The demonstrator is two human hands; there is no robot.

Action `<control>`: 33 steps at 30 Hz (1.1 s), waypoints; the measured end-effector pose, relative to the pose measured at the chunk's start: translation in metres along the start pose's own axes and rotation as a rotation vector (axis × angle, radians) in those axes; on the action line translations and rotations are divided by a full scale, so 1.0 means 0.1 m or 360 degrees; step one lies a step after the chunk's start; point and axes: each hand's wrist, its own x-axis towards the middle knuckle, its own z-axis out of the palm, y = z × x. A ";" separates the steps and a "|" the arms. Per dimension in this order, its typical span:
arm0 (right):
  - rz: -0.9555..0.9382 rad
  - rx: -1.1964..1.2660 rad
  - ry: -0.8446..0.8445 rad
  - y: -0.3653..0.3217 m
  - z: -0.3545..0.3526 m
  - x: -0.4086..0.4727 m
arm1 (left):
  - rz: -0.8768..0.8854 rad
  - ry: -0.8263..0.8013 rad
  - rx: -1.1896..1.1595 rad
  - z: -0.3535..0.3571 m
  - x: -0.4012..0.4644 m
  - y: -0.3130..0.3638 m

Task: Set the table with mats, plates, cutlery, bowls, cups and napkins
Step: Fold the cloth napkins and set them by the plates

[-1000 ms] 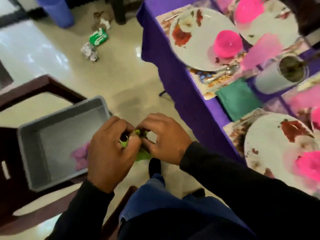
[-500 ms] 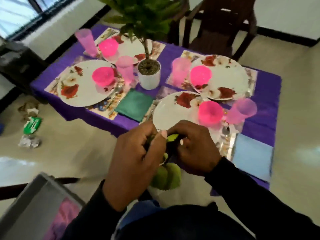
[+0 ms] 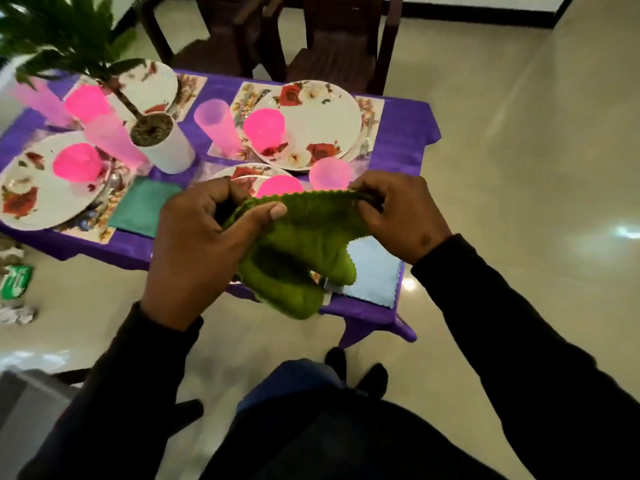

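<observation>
Plates, bowls and cups sit on the table (image 3: 398, 133) across the upper frame; my left hand (image 3: 197, 251) and right hand (image 3: 398, 216) pinch the green napkin (image 3: 304, 251), not yet laid.

No legible text; green packet (image 3: 15, 281) on floor bears print too blurred to read.

Long black sleeves (image 3: 512, 317) are worn on both arms, reaching the wrists. Both hands are left bare, without gloves. Blue trousers (image 3: 294, 379) and dark shoes (image 3: 375, 377) are seen below a black top.
</observation>
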 end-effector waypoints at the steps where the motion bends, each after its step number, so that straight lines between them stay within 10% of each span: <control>1: 0.0014 -0.0012 0.0022 0.03 -0.08 0.00 | 0.0029 -0.0016 -0.0007 0.07 0.01 0.03; 33: -0.0259 0.0493 -0.0043 2.33 -2.47 0.76 | -0.0153 0.0549 0.0259 2.45 0.64 1.65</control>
